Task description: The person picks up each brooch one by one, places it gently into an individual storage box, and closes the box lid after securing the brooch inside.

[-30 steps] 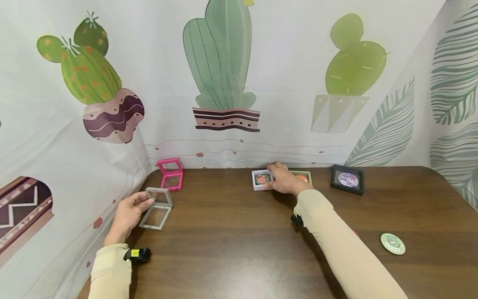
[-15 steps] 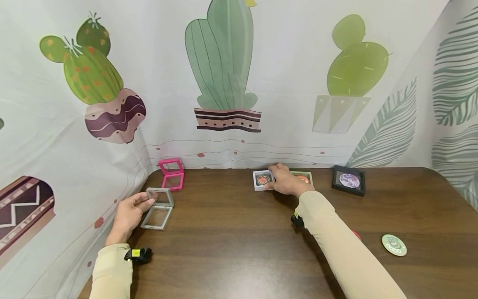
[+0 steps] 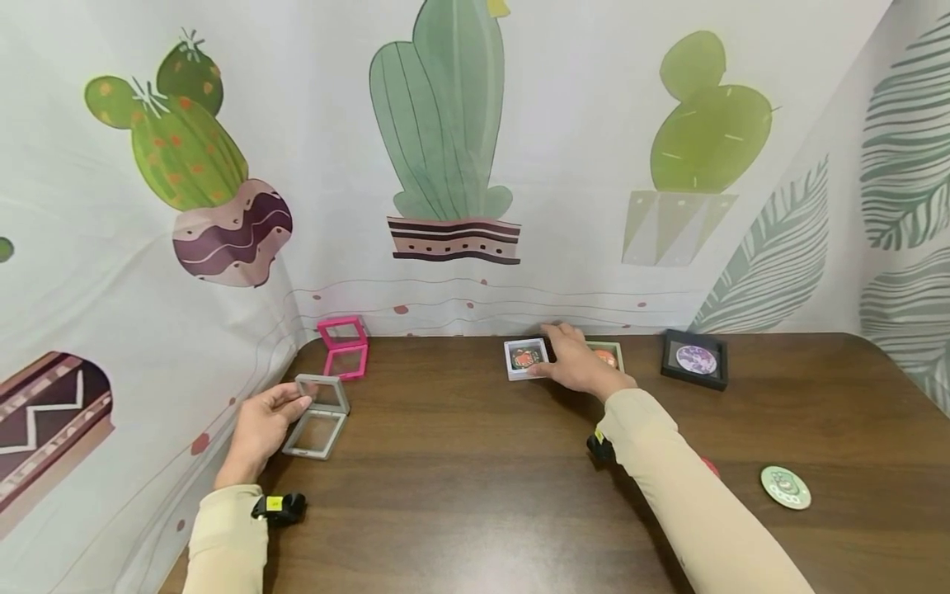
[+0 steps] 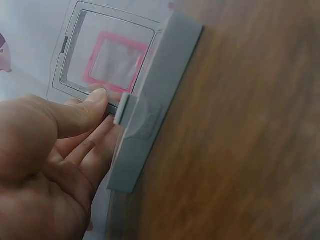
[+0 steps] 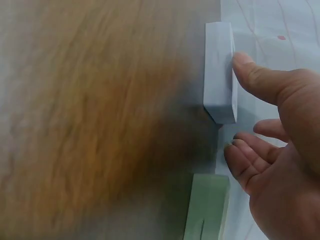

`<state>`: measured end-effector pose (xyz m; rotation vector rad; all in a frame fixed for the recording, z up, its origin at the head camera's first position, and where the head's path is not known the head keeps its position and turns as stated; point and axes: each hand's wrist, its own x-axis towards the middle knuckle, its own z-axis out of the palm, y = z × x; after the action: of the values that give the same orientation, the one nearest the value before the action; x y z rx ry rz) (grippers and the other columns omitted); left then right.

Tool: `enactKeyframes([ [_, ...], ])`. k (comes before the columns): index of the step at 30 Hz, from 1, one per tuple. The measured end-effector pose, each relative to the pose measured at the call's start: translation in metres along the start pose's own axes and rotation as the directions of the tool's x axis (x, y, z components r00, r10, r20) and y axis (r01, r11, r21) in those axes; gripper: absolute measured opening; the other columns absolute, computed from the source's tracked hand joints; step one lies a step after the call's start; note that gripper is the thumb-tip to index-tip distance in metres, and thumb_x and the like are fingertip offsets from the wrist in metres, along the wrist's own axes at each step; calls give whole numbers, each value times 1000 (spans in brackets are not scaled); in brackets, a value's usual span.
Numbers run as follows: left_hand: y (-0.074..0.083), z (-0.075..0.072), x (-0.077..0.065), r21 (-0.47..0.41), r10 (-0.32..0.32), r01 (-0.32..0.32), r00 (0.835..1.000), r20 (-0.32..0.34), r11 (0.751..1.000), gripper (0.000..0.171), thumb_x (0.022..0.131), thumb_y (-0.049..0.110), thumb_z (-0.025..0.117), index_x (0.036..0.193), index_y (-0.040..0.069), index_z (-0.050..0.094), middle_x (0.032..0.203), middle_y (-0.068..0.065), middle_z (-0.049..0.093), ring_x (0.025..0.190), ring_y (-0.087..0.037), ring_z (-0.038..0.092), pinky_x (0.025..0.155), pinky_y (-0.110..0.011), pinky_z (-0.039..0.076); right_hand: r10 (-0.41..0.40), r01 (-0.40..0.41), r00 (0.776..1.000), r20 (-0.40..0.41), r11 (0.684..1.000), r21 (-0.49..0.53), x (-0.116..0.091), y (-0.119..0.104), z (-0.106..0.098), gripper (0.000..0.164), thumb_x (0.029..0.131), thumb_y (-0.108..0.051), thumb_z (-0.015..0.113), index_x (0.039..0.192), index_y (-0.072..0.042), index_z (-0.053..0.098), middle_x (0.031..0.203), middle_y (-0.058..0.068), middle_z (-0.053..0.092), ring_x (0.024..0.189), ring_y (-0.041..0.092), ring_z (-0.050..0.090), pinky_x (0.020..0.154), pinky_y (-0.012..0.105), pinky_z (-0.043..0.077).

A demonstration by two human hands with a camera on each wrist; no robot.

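At the left, my left hand (image 3: 256, 429) pinches the raised lid of a grey hinged display frame (image 3: 327, 411) between thumb and fingers. Its base lies on the table, and the left wrist view shows clear film in the lid. At the back, my right hand (image 3: 577, 363) is beside a small pale lavender display frame (image 3: 508, 360) that holds a dark round badge with a red design (image 3: 526, 358). In the right wrist view the thumb is right at the edge of this pale frame (image 5: 218, 70), while the other fingers are loosely bent, away from it.
A pink frame (image 3: 346, 350) stands half unfolded behind the grey one. Right of the pale frame are a green frame (image 3: 620, 363) with an orange badge and a black frame (image 3: 672, 365) with a purple disc. A green badge (image 3: 785, 487) and a partly hidden red piece (image 3: 710, 466) lie nearer.
My right fingers have loosened and drawn slightly right, off the pale frame, showing more of it. My left hand keeps its hold on the grey lid.
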<state>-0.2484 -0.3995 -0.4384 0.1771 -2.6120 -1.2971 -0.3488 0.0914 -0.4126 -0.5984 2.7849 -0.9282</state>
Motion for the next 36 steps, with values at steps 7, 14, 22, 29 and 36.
enactKeyframes([
  [7,3,4,-1,-4,4,-4,1000,10,1000,33,105,12,69,129,-10,68,123,-25,73,91,8,61,77,-12,49,-37,36,998,-51,999,-14,-11,5,-6,78,102,-29,74,161,5,35,163,32,31,152,50,25,118,65,33],
  [14,7,11,0,-48,21,-20,999,33,999,33,105,10,69,131,-10,68,125,-25,72,95,6,63,79,-12,49,-93,92,990,-106,996,-11,-27,10,-13,73,102,-23,74,158,8,38,159,34,35,150,52,28,120,66,30],
  [22,14,19,0,-36,48,-46,997,54,998,29,105,10,69,127,-8,70,120,-24,74,95,0,65,81,-12,49,-119,118,981,-153,993,-21,-50,18,-19,70,100,-20,77,155,8,43,148,31,45,133,48,40,113,65,35],
  [29,20,26,0,-55,38,-34,996,81,998,28,105,10,69,126,-9,69,122,-24,74,96,0,64,82,-13,50,-113,111,975,-190,994,-23,-76,24,-25,69,100,-21,77,154,7,44,146,29,45,130,45,39,109,65,39],
  [36,22,32,0,-69,33,-27,996,86,997,27,105,10,68,125,-9,69,124,-23,73,98,2,64,84,-12,49,-131,122,961,-242,991,-50,-94,30,-28,62,97,-20,80,147,5,53,140,28,50,121,42,43,104,63,43],
])
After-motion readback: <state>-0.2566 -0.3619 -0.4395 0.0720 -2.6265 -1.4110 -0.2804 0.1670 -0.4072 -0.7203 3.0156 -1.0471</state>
